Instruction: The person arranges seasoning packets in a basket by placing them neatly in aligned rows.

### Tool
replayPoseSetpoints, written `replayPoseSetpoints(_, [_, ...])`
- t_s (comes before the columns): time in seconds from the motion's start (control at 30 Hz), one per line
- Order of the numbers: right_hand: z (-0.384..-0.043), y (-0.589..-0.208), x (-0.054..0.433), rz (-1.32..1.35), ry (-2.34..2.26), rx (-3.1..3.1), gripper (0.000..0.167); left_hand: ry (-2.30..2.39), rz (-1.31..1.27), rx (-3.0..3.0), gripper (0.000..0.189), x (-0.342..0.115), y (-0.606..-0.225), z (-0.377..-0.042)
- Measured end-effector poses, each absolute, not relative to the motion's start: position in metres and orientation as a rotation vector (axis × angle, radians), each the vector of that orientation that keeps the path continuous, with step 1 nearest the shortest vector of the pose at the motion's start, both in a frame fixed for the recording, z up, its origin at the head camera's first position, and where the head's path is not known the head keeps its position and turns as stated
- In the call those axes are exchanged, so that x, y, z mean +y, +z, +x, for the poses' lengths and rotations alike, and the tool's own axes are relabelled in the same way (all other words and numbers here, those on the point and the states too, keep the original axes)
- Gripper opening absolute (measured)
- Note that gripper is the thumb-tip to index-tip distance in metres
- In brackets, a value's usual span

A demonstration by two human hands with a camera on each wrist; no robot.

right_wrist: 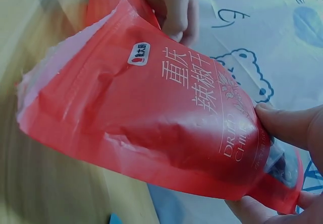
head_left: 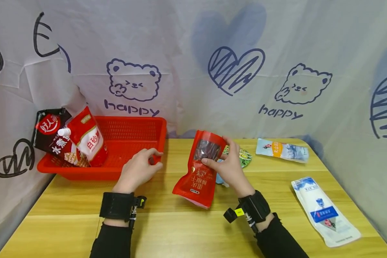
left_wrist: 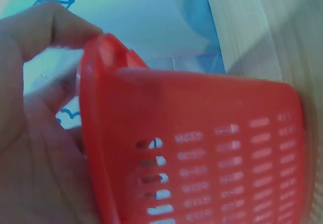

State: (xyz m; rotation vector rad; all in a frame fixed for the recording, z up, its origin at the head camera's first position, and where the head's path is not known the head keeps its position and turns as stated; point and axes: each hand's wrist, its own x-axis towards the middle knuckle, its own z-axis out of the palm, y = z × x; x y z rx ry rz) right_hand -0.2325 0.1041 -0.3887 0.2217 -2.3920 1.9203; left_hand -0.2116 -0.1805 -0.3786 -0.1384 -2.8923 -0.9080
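Clearly, in the head view we see the right hand [head_left: 230, 168] pinching a glossy red plastic pouch with a clear window [head_left: 200, 172], right of the slotted red plastic basket [head_left: 133, 130]. Farther right of the basket, that hand hides much of a green-patterned packet [head_left: 246, 157], whose full outline we cannot make out. The left hand [head_left: 140, 168] is at the basket's right rim, fingers bent, with a gap to the thumb.

In the left wrist view the hand is cut off, yet we see a fingertip touching the rim; whether the fingers grip it, we cannot tell.

The right wrist view gives us English lettering on the pouch, too small from the head; its thumb presses the front, other fingers partly hidden behind.
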Motion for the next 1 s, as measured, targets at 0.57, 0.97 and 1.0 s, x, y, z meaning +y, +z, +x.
replayPoseSetpoints(0.57, [-0.216,-0.386,0.093,0.334,1.935,-2.352,0.1,-1.191,-0.33,-2.569,0.036,-0.14,-0.37,-0.208])
replayPoseSetpoints(0.97, [-0.208,-0.387,0.087,0.456,1.9,-2.351,0.1,-1.543,-0.511,-2.593,0.055,-0.121,-0.376,-0.207])
replayPoseSetpoints(1.0, [-0.208,-0.387,0.087,0.46,1.892,-2.357,0.101,-1.551,-0.512,-2.597,0.054,-0.121,-0.376,-0.206])
